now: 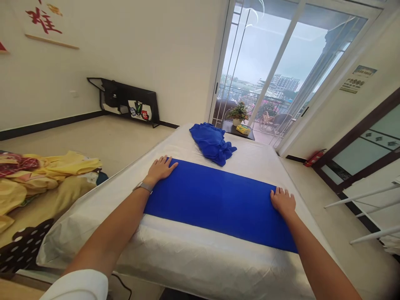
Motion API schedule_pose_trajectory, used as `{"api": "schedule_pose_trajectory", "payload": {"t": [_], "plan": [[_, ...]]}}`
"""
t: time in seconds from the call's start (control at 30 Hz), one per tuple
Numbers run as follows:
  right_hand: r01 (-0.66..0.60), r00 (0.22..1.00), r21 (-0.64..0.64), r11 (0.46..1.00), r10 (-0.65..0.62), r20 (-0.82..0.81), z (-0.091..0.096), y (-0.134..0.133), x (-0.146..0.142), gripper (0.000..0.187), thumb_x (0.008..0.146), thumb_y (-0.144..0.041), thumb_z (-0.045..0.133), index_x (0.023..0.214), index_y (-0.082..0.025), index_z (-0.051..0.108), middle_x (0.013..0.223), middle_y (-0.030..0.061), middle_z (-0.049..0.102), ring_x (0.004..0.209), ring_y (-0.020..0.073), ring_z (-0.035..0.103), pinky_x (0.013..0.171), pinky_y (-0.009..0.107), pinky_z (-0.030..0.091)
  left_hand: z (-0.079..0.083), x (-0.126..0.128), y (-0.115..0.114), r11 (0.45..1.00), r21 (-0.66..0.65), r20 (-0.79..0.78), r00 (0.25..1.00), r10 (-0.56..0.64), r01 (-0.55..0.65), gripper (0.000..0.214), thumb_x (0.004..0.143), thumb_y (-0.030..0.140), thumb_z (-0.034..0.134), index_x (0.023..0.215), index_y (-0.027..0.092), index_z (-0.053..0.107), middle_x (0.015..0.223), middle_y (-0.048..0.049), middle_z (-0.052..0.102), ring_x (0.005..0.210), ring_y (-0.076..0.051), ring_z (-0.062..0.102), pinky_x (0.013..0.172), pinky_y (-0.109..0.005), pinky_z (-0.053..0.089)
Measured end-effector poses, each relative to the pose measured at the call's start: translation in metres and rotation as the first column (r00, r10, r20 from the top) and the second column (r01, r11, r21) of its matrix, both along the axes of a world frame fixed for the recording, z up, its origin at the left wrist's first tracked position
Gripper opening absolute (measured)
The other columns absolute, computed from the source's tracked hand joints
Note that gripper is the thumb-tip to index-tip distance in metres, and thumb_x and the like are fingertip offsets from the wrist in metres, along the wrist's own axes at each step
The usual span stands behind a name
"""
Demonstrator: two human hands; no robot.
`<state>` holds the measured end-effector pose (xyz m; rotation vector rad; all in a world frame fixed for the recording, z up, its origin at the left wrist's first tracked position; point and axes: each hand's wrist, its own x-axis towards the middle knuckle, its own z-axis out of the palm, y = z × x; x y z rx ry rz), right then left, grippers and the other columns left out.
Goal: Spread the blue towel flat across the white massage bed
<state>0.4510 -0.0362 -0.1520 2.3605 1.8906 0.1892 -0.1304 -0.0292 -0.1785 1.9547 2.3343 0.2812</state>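
A blue cloth [215, 202] lies flat as a long rectangle across the white-covered bed [193, 254]. My left hand [160, 170] rests on its far left corner, fingers spread, with a watch on the wrist. At the far right corner, my right hand [283, 201] lies flat with its fingers apart, partly over the cloth's edge. Neither hand grips anything. Beyond the flat cloth sits a crumpled heap of blue fabric [212, 141], close to its far edge.
Yellow and patterned clothes [53, 175] are piled left of the bed. A small dark table [228, 128] bears a potted plant [239, 111] and a yellow pack [243, 129] before the glass door. A black rack [125, 100], fire extinguisher [315, 157] and white rails [362, 196] stand around.
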Motion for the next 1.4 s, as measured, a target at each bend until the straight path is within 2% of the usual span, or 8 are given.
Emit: {"api": "schedule_pose_trajectory", "payload": {"t": [0.1, 0.17, 0.33, 0.47, 0.63, 0.97, 1.27, 1.4], "plan": [[-0.069, 0.989, 0.07, 0.995, 0.059, 0.135, 0.014, -0.007, -0.043, 0.062, 0.099, -0.018, 0.021, 0.149, 0.006, 0.047, 0.156, 0.0297, 0.043, 0.154, 0.0362, 0.026, 0.124, 0.054, 0.008, -0.001, -0.001, 0.001, 1.0, 0.012, 0.008, 1.0, 0.001, -0.001, 0.084, 0.1, 0.07, 0.019, 0.163, 0.015, 0.027, 0.17, -0.0167, 0.023, 0.157, -0.033, 0.021, 0.125, -0.052, 0.017], [-0.19, 0.978, 0.084, 0.978, 0.181, 0.1, 0.018, -0.01, -0.085, 0.061, 0.099, -0.016, 0.021, 0.151, 0.003, 0.046, 0.157, 0.0269, 0.044, 0.153, 0.0341, 0.029, 0.125, 0.051, 0.009, -0.003, -0.002, 0.001, 1.0, 0.022, 0.007, 1.0, 0.002, -0.002, 0.084, 0.099, 0.07, 0.018, 0.163, 0.015, 0.028, 0.17, -0.0166, 0.023, 0.157, -0.033, 0.021, 0.125, -0.051, 0.016], [-0.445, 0.883, 0.005, 0.895, 0.44, -0.16, 0.01, -0.009, -0.189, 0.065, 0.106, -0.042, 0.023, 0.162, -0.009, 0.033, 0.168, 0.0114, 0.029, 0.156, 0.0247, 0.022, 0.127, 0.041, 0.012, -0.005, -0.003, 0.002, 1.0, 0.024, 0.008, 1.0, 0.006, -0.007, 0.084, 0.099, 0.071, 0.017, 0.163, 0.016, 0.027, 0.17, -0.0157, 0.024, 0.157, -0.032, 0.021, 0.125, -0.051, 0.016], [-0.458, 0.846, -0.026, 0.888, 0.427, -0.319, -0.003, -0.002, -0.22, 0.073, 0.107, -0.053, 0.014, 0.165, -0.009, 0.02, 0.171, 0.0073, 0.017, 0.158, 0.0204, 0.012, 0.128, 0.039, 0.007, -0.004, -0.003, 0.001, 1.0, 0.028, -0.005, 1.0, 0.001, 0.0, 0.082, 0.1, 0.068, 0.017, 0.162, 0.016, 0.028, 0.169, -0.0154, 0.024, 0.156, -0.032, 0.021, 0.125, -0.051, 0.017], [-0.393, 0.875, -0.053, 0.918, 0.356, -0.328, -0.01, 0.006, -0.174, 0.075, 0.106, -0.055, 0.013, 0.166, -0.01, 0.015, 0.172, 0.0064, 0.013, 0.159, 0.0186, 0.009, 0.128, 0.039, 0.004, -0.004, -0.004, 0.001, 1.0, 0.002, -0.009, 1.0, 0.0, 0.0, 0.082, 0.101, 0.067, 0.016, 0.163, 0.015, 0.026, 0.17, -0.0146, 0.023, 0.157, -0.032, 0.02, 0.125, -0.051, 0.016], [-0.042, 0.967, -0.05, 0.998, 0.028, -0.252, -0.018, 0.005, 0.019, 0.076, 0.105, -0.052, 0.015, 0.165, -0.005, 0.016, 0.172, 0.0093, 0.014, 0.159, 0.0225, 0.012, 0.128, 0.039, 0.011, -0.007, -0.007, 0.003, 1.0, -0.004, -0.036, 0.999, 0.011, -0.011, 0.079, 0.101, 0.066, 0.017, 0.164, 0.017, 0.025, 0.17, -0.0126, 0.023, 0.157, -0.032, 0.021, 0.126, -0.051, 0.017], [-0.033, 0.952, 0.016, 0.999, 0.036, -0.304, -0.023, 0.002, 0.025, 0.077, 0.105, -0.053, 0.013, 0.164, -0.004, 0.019, 0.172, 0.0106, 0.016, 0.158, 0.0239, 0.013, 0.128, 0.039, 0.01, 0.004, 0.001, -0.005, 0.998, 0.04, -0.147, 0.988, 0.045, -0.039, 0.076, 0.102, 0.059, 0.021, 0.161, 0.011, 0.031, 0.169, -0.0178, 0.026, 0.155, -0.036, 0.025, 0.124, -0.054, 0.021], [-0.026, 0.949, 0.026, 0.999, 0.033, -0.315, -0.025, 0.002, 0.026, 0.077, 0.105, -0.053, 0.014, 0.164, -0.004, 0.019, 0.172, 0.01, 0.017, 0.158, 0.0237, 0.013, 0.128, 0.039, 0.01, 0.013, 0.039, -0.005, 0.982, 0.171, -0.236, 0.971, -0.04, 0.082, 0.073, 0.103, 0.05, 0.026, 0.154, -0.001, 0.04, 0.162, -0.0248, 0.036, 0.152, -0.035, 0.031, 0.124, -0.049, 0.023]]}}
